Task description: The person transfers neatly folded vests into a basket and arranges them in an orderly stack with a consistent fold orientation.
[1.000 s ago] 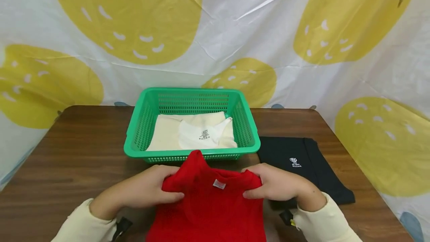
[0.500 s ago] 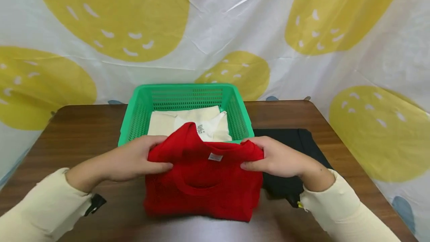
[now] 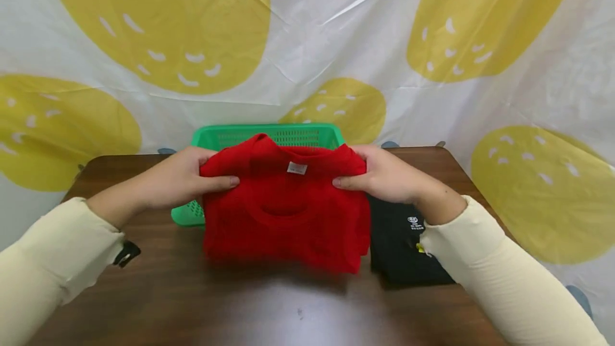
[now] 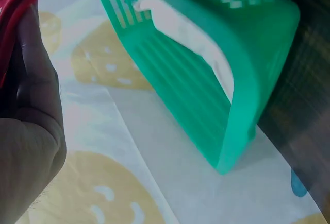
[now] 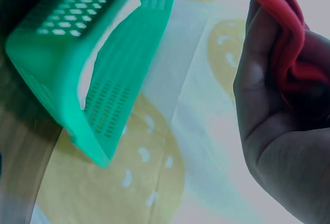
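A folded red shirt (image 3: pixel 283 212) with a white neck label hangs in the air between both hands, in front of the green basket (image 3: pixel 206 131). My left hand (image 3: pixel 180 178) grips its upper left corner, thumb on the near side. On the opposite corner, my right hand (image 3: pixel 384 175) pinches the cloth the same way. In the right wrist view the red cloth (image 5: pixel 289 44) bunches between thumb and fingers. The shirt hides most of the basket in the head view. Pale cloth (image 4: pixel 188 33) inside the basket shows in the left wrist view.
A folded black garment (image 3: pixel 399 250) with a white print lies on the brown wooden table (image 3: pixel 158 303), right of the basket and partly under my right forearm. Behind the table hangs a white curtain (image 3: pixel 331 41) with large yellow fruit shapes.
Both hands have lifted the red shirt up and forward from the near side of the table. It now covers the basket's front and its pale contents in the head view.
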The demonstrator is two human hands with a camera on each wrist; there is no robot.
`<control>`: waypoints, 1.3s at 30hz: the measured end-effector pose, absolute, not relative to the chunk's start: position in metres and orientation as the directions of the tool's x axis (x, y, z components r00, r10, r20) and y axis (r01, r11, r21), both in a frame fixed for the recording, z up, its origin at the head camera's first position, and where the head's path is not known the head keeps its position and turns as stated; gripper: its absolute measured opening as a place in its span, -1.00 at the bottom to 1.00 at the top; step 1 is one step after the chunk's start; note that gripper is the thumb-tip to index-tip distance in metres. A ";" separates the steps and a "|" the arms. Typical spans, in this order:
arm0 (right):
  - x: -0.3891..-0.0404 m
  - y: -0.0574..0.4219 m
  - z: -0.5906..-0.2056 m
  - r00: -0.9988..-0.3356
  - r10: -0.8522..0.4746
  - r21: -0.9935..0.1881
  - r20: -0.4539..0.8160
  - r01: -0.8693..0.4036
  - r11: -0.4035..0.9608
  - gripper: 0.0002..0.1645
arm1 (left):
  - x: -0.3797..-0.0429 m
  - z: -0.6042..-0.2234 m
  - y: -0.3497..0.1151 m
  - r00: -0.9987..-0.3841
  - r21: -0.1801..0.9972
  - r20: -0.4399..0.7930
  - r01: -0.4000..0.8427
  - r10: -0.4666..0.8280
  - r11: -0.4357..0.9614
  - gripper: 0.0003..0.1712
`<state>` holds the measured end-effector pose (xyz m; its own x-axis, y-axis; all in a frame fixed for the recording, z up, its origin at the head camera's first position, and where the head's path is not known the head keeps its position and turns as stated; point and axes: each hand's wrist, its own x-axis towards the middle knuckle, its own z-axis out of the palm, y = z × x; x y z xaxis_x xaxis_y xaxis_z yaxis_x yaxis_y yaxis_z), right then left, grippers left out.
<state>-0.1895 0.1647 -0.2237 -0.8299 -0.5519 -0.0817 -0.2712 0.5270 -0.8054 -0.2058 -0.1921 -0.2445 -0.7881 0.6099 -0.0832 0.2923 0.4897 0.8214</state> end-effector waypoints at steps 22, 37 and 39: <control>-0.296 0.130 -0.243 -0.911 -0.347 -0.605 -0.223 -0.150 0.782 -0.71 | -0.285 -0.275 -0.188 -0.876 0.760 -0.103 0.236 0.471 0.605 -0.62; -0.312 0.108 -0.269 -0.942 -0.259 -0.309 -0.213 -0.186 0.933 -0.63 | -0.299 -0.298 -0.185 -0.886 0.696 -0.144 0.227 0.442 0.681 -0.78; -0.312 0.106 -0.268 -0.941 -0.255 -0.282 -0.224 -0.188 0.941 -0.64 | -0.300 -0.300 -0.184 -0.890 0.683 -0.145 0.226 0.432 0.695 -0.78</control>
<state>-0.3117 0.1063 -0.2684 -0.9408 -0.2548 -0.2236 -0.1878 0.9409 -0.2819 -0.3001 -0.1843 -0.3003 -0.8903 0.4317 -0.1451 0.2258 0.6950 0.6826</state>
